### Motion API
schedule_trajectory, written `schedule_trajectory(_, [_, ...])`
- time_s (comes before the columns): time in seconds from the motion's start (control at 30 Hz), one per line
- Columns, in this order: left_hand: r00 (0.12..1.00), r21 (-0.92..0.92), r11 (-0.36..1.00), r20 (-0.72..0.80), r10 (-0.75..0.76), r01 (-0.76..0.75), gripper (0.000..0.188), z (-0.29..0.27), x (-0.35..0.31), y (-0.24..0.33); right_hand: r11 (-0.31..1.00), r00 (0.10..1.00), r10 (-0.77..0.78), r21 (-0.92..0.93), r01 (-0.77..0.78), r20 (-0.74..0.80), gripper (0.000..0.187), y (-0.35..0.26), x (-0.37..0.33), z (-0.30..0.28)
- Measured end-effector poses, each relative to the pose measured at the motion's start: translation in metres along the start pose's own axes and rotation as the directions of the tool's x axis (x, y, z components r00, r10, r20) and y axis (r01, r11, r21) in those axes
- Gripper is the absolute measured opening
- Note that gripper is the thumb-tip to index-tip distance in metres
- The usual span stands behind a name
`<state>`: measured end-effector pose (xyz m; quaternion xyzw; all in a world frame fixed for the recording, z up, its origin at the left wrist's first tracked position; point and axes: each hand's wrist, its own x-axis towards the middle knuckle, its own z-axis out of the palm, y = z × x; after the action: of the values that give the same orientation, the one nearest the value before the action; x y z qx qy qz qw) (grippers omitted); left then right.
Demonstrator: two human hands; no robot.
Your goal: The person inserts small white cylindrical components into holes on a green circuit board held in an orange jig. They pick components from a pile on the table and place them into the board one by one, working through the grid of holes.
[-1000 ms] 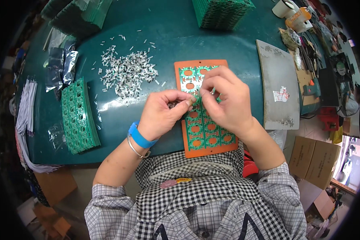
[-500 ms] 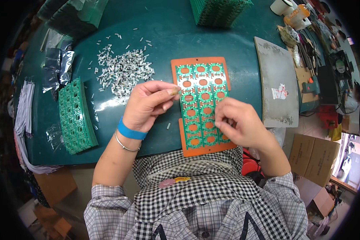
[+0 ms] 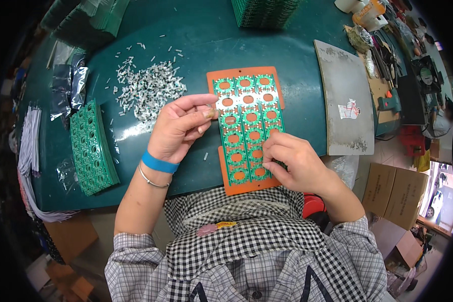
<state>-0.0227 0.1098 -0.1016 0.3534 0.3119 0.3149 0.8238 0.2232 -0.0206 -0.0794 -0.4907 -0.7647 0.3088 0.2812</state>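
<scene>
A green circuit board panel (image 3: 243, 126), with rows of oval cut-outs, lies on an orange plate (image 3: 251, 189) in front of me. My left hand (image 3: 178, 121) is closed in a pinch at the panel's left edge, thumb against index finger; what sits between the fingertips is too small to make out. Over the panel's lower right part, my right hand (image 3: 299, 163) has its fingers bent together in a pinch. Its fingertips hide some of the board, and anything they hold cannot be seen. One small loose piece (image 3: 206, 156) rests on the table left of the plate.
A heap of small whitish pieces (image 3: 148, 88) lies to the left. Beyond it are stacked green panels (image 3: 93, 151), silver-black bags (image 3: 69, 88) and white wires (image 3: 30, 143). More panels (image 3: 261, 12) stand at the back. Rightward are a grey board (image 3: 345, 95) and a green glue gun (image 3: 390, 103).
The whole view has shifted slightly, so the table things appear a little further left and up. My right hand has come slightly nearer to me over the panel. My left hand keeps its pinch.
</scene>
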Motion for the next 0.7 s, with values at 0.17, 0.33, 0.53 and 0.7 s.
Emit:
schedule_trajectory(0.17, [0.993, 0.032, 0.997, 0.091, -0.08, 0.077, 0.03, -0.001, -0.001, 0.0, 1.0, 1.0, -0.012, -0.001, 0.012, 0.005, 0.015, 0.0, 0.001, -0.002])
schedule_trajectory(0.33, [0.99, -0.006, 0.995, 0.104, -0.094, 0.095, 0.028, -0.001, 0.0, 0.0, 1.0, 1.0, -0.002, 0.007, 0.002, 0.006, 0.016, 0.002, 0.0, -0.002])
schedule_trajectory(0.53, [0.984, 0.034, 0.993, 0.136, -0.119, 0.115, 0.022, 0.005, -0.003, 0.006, 0.992, 0.997, -0.067, -0.105, 0.063, -0.037, 0.015, 0.001, 0.001, 0.005])
schedule_trajectory(0.7, [0.968, -0.017, 0.994, 0.231, -0.102, 0.109, 0.018, -0.002, -0.001, -0.003, 0.936, 0.981, -0.175, -0.296, 0.192, 0.081, 0.016, -0.002, 0.0, 0.007])
